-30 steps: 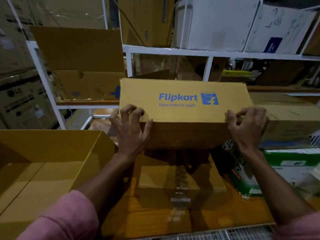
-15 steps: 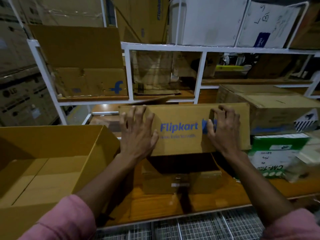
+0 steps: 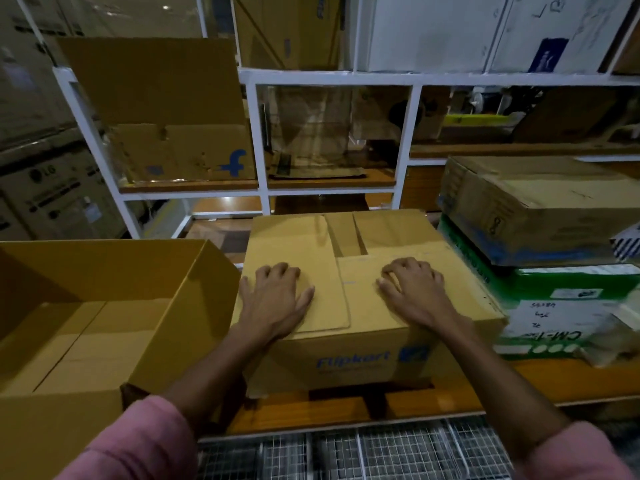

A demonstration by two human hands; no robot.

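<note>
Pressing Flipkart box top flaps flat with left hand and right hand, palms down, gripping nothing, likely holding flaps shut for sealing; box on counter between open carton and green box.

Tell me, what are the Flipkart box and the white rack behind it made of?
Flipkart box: cardboard, plain matte yellow-brown. It has folded flaps, creased edges and a blue printed logo.
White rack: probably painted metal. Its thin straight bars look smooth and slightly glossy, though the picture cannot rule out another material.
</note>
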